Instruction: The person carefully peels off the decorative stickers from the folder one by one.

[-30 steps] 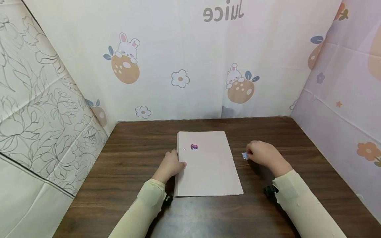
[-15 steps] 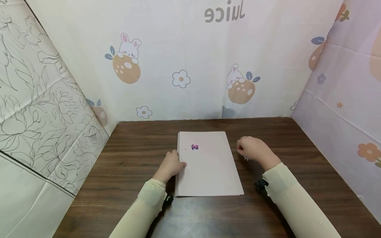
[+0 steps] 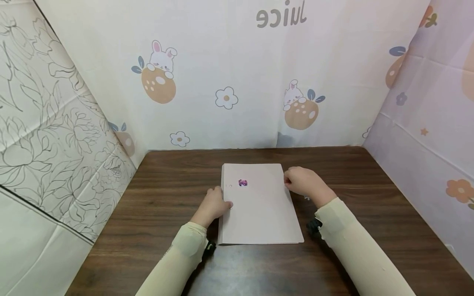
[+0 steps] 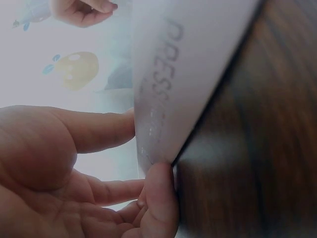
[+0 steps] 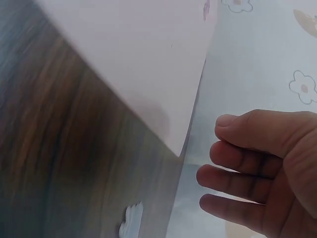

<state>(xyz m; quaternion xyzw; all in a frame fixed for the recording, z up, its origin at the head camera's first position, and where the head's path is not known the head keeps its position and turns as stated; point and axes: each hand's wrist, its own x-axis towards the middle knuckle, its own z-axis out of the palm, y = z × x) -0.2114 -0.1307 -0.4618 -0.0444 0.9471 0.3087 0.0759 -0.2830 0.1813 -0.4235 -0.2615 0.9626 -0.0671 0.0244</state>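
Note:
A thick white book [image 3: 261,209] lies on the brown table, with a small purple picture [image 3: 242,183] on its cover. My left hand [image 3: 212,205] grips its left edge, thumb at the cover. In the left wrist view, fingers press at the bottom of the spine [image 4: 173,74], which bears the letters "PRESS". Beside the upper right edge of the cover is my right hand [image 3: 305,183], its fingers loosely bent with nothing visible between them. Below that hand a small white, wavy-edged piece [image 5: 131,221] lies on the table, mostly hidden in the head view.
The dark wood table [image 3: 177,181] stretches to both sides of the book. Behind it hangs a pale cloth [image 3: 229,123] printed with rabbits and flowers, and more patterned cloth [image 3: 48,135] closes off the left. Each wrist wears a dark band [image 3: 314,226].
My right hand has moved left, away from the small wavy-edged piece and up to the book's right edge. The left hand and the book have stayed in place.

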